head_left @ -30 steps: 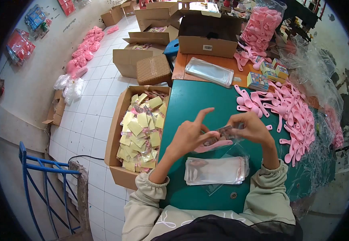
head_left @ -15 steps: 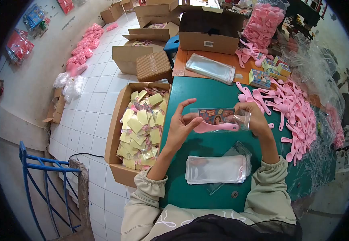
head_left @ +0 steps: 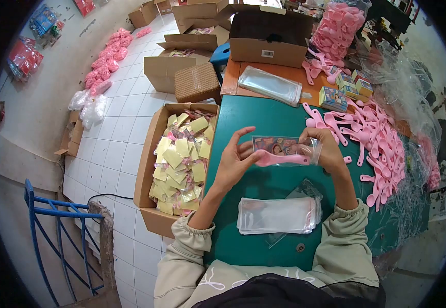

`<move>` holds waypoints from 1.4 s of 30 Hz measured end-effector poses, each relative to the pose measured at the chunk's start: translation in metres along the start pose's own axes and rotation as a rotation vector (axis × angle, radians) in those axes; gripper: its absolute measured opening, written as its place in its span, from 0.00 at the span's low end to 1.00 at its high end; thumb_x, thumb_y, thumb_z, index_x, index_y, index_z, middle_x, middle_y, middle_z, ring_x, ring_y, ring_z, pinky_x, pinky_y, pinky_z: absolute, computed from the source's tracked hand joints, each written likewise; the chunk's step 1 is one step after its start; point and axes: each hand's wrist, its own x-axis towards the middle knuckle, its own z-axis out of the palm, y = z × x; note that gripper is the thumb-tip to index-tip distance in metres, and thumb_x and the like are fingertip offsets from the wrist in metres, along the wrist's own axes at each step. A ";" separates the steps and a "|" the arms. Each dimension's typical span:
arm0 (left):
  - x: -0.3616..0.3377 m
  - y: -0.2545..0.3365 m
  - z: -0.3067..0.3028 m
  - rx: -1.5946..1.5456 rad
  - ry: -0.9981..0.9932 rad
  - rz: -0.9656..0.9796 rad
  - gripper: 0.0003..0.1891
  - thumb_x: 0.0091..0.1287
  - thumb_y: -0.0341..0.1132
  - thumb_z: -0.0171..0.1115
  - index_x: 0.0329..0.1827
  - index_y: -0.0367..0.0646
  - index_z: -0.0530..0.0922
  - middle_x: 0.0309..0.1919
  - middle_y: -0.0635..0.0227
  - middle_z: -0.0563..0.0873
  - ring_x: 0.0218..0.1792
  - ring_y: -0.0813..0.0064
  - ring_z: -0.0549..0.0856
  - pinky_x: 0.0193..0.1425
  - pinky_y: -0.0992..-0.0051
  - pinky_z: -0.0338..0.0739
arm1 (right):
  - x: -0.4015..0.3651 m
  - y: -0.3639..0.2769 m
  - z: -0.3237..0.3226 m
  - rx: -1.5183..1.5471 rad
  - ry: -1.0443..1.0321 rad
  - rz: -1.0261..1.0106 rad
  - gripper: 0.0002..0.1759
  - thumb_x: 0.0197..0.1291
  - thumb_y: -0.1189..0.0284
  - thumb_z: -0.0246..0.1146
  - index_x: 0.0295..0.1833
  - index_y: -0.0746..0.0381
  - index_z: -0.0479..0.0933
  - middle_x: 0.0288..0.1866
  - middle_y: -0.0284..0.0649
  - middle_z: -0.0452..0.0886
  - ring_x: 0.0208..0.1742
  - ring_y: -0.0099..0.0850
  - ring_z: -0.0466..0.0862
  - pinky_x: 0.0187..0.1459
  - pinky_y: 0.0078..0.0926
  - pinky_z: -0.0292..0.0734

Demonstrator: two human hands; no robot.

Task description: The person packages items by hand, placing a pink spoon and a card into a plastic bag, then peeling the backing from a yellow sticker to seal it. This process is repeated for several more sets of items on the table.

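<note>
Between my hands, above the green table, is a clear plastic bag (head_left: 313,149) holding a pink spoon (head_left: 284,159) and a printed card (head_left: 279,146). My left hand (head_left: 237,160) pinches the bag's left end between thumb and fingers, with the index finger raised. The bag's right end is in my right hand (head_left: 325,149), whose fingers curl behind and partly inside it, so their tips are hard to see. Below the hands lies a stack of flat clear bags (head_left: 276,216) on the table.
An open carton (head_left: 146,197) of filled packets stands left of the green table (head_left: 248,115). Loose pink spoons (head_left: 382,149) are heaped on the right. Card stacks (head_left: 333,98) and more clear bags (head_left: 270,85) lie toward the back, near an empty-looking box (head_left: 266,54). A blue metal frame (head_left: 61,210) stands lower left.
The bag's left end and the spoon have shifted slightly right, and the card's face is tilted differently with more glare. Both hands keep their hold and have barely moved.
</note>
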 end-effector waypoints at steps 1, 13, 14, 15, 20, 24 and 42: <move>0.001 -0.005 0.002 0.151 0.100 0.045 0.30 0.64 0.29 0.62 0.68 0.41 0.58 0.39 0.64 0.81 0.43 0.77 0.81 0.46 0.80 0.77 | 0.001 0.001 0.000 -0.073 0.014 -0.055 0.05 0.53 0.76 0.66 0.34 0.67 0.78 0.23 0.32 0.78 0.24 0.19 0.77 0.25 0.18 0.71; -0.005 -0.022 0.003 -0.130 -0.182 -0.428 0.34 0.75 0.35 0.42 0.73 0.49 0.30 0.52 0.49 0.77 0.52 0.61 0.81 0.51 0.67 0.80 | -0.011 -0.005 0.034 -0.616 -0.167 -0.259 0.15 0.53 0.71 0.65 0.47 0.62 0.76 0.43 0.45 0.76 0.46 0.42 0.77 0.48 0.35 0.73; -0.005 -0.021 0.001 -0.128 -0.224 -0.453 0.33 0.75 0.34 0.42 0.73 0.50 0.31 0.52 0.49 0.77 0.53 0.61 0.81 0.51 0.67 0.80 | -0.012 0.000 0.039 -0.661 -0.156 -0.272 0.14 0.53 0.71 0.65 0.46 0.62 0.76 0.43 0.44 0.76 0.46 0.42 0.76 0.48 0.36 0.73; -0.005 -0.020 0.000 -0.127 -0.267 -0.479 0.33 0.75 0.33 0.42 0.73 0.50 0.31 0.53 0.49 0.77 0.54 0.62 0.81 0.51 0.67 0.80 | -0.014 0.001 0.042 -0.658 -0.174 -0.255 0.13 0.53 0.71 0.64 0.45 0.62 0.76 0.43 0.44 0.75 0.46 0.42 0.76 0.47 0.36 0.73; -0.008 -0.025 -0.004 -0.088 -0.234 -0.388 0.33 0.73 0.27 0.42 0.74 0.51 0.35 0.54 0.52 0.77 0.54 0.63 0.81 0.52 0.68 0.80 | -0.008 0.005 0.051 -0.636 -0.070 -0.263 0.12 0.55 0.72 0.62 0.46 0.61 0.76 0.48 0.45 0.75 0.51 0.42 0.74 0.50 0.37 0.72; -0.007 -0.030 -0.002 0.007 -0.235 -0.321 0.35 0.69 0.26 0.47 0.73 0.48 0.38 0.51 0.52 0.80 0.52 0.67 0.82 0.51 0.70 0.80 | 0.006 0.035 0.047 -0.736 0.043 -0.389 0.14 0.57 0.73 0.61 0.50 0.58 0.77 0.57 0.46 0.72 0.57 0.45 0.71 0.54 0.39 0.71; -0.018 -0.026 0.018 -0.155 -0.310 -0.270 0.44 0.65 0.21 0.55 0.75 0.53 0.34 0.57 0.46 0.75 0.59 0.62 0.77 0.59 0.67 0.74 | 0.013 0.053 0.038 -0.604 0.067 -0.265 0.17 0.59 0.73 0.59 0.54 0.60 0.74 0.63 0.50 0.68 0.62 0.47 0.69 0.61 0.39 0.67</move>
